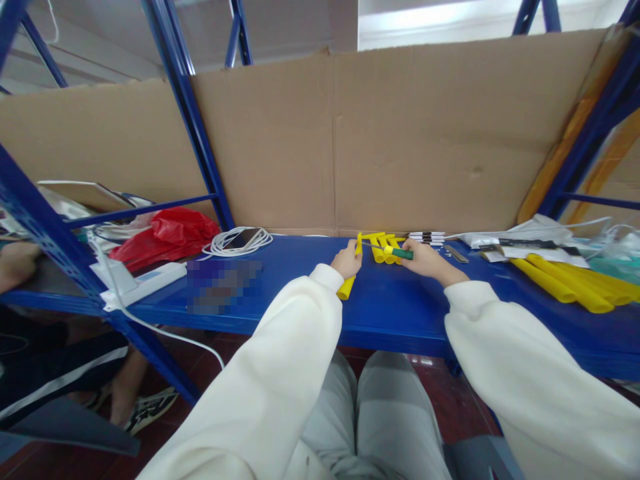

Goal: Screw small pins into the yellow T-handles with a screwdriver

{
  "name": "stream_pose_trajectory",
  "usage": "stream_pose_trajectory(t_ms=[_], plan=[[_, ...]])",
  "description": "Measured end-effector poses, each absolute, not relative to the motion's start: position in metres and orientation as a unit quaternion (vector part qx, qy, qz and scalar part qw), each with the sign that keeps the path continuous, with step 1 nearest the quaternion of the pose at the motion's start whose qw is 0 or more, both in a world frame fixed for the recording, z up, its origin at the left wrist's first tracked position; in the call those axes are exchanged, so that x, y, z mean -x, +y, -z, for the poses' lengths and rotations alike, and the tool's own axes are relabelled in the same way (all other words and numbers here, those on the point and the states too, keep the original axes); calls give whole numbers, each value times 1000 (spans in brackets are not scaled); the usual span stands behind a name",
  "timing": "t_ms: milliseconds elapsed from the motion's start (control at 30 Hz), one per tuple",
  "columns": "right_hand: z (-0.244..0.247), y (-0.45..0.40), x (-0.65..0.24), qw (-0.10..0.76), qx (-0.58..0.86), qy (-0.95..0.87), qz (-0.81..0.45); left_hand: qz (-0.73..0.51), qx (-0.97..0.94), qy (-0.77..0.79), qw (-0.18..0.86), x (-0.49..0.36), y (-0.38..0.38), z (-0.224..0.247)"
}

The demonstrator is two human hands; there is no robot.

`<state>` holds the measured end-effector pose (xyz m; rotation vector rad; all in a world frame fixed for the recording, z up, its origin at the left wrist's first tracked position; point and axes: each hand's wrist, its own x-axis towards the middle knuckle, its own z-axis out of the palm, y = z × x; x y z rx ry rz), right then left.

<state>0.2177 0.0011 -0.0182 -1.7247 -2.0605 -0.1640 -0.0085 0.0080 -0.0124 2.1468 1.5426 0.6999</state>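
Note:
My left hand (347, 261) is wrapped round a yellow plastic tube (347, 288), whose lower end sticks out below the fingers and whose upper part rises above them. My right hand (421, 259) grips a screwdriver (400, 253) with a green and yellow handle. Its thin shaft points left and reaches the upper part of the held tube; whether the tip sits in a screw is too small to tell. Several more yellow tube pieces (384, 248) lie on the blue tabletop (295, 280) between and behind my hands.
Small black-and-white packs (425, 238) and a metal piece (456, 254) lie right of my hands. Longer yellow tubes (570, 283) are farther right. Leftward are a coiled white cable (235, 241), a red plastic bag (170, 233) and a power strip (155, 281). A cardboard panel (400, 140) stands behind; another person's hand (17, 263) shows left.

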Motion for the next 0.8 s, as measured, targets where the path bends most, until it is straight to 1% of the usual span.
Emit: stream_pose_trajectory(t_ms=[133, 333, 467, 600, 800], plan=[[16, 0, -217, 215, 621, -751, 66, -259, -766, 550, 207, 9, 8, 12], [24, 10, -225, 235, 617, -744, 107, -248, -769, 554, 200, 8, 8, 13], [27, 11, -226, 244, 610, -747, 99, -247, -770, 554, 198, 8, 6, 11], [24, 9, -224, 231, 616, -749, 73, -248, -768, 555, 201, 9, 4, 10], [24, 11, -227, 244, 609, -749, 91, -236, -772, 558, 194, 8, 2, 9]])
